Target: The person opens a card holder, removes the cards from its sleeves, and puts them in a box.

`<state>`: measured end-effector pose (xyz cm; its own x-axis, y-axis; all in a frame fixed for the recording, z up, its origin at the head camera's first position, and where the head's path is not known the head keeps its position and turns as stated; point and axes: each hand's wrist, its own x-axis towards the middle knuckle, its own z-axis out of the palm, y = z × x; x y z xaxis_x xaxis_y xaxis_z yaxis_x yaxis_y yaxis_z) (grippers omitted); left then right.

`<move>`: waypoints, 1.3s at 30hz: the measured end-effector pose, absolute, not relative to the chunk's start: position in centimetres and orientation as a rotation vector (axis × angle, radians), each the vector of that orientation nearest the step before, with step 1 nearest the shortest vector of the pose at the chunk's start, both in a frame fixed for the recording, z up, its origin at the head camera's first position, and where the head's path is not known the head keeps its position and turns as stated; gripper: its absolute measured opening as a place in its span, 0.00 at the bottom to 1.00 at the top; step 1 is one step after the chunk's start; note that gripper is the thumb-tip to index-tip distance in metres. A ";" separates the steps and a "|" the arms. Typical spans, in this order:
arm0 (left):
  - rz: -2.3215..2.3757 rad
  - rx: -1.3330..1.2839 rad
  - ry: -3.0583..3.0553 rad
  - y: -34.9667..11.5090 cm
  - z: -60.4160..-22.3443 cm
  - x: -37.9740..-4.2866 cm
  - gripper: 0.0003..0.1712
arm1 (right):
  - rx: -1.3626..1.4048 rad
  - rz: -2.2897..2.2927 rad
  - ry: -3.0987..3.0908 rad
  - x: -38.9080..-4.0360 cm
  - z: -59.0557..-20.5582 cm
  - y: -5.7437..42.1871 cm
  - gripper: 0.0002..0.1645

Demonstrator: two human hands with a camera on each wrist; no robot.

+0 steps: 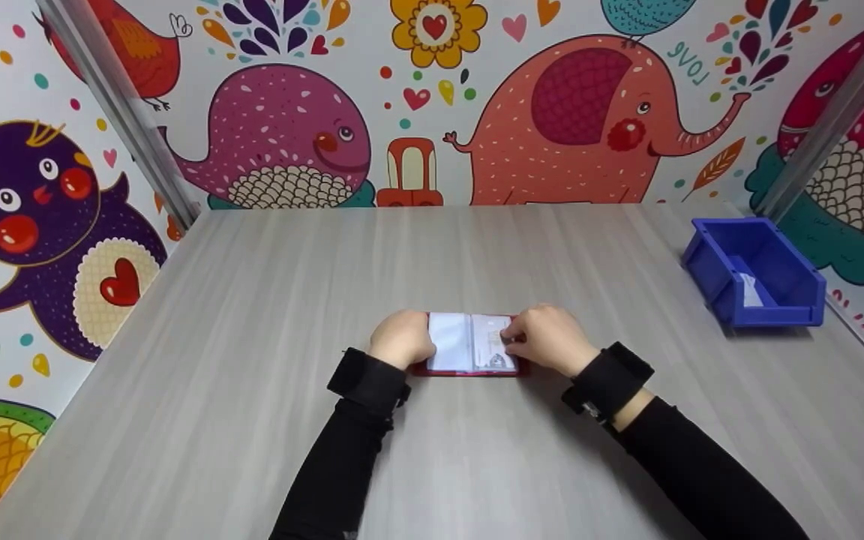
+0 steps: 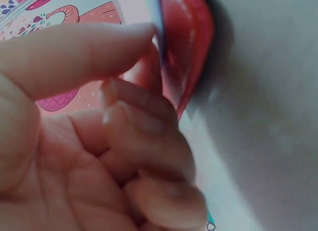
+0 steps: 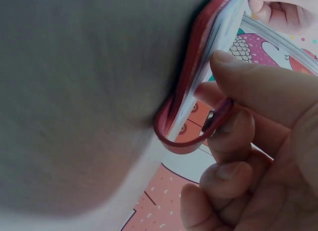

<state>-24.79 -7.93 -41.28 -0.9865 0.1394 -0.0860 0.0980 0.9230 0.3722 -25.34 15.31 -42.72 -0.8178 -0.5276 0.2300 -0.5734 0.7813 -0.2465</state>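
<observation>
A small red card holder lies spread on the table, its whitish sleeves showing. My left hand grips its left side; in the left wrist view the thumb and forefinger meet at a sleeve's edge beside the red cover. On the right page sits a pale printed card. My right hand pinches at that card's right part with thumb and forefinger, the other fingers curled. In the right wrist view, a red strap with a metal snap curves out from the cover beside the right fingers.
A blue plastic bin stands at the right of the table, with a small white piece inside. Printed cartoon walls with metal corner posts enclose the back and sides. Black bands circle both wrists.
</observation>
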 end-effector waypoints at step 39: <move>0.577 0.148 2.973 -7.8 -41.2 -24.6 0.08 | 0.798 0.310 -2.769 -26.5 -42.8 15.5 0.05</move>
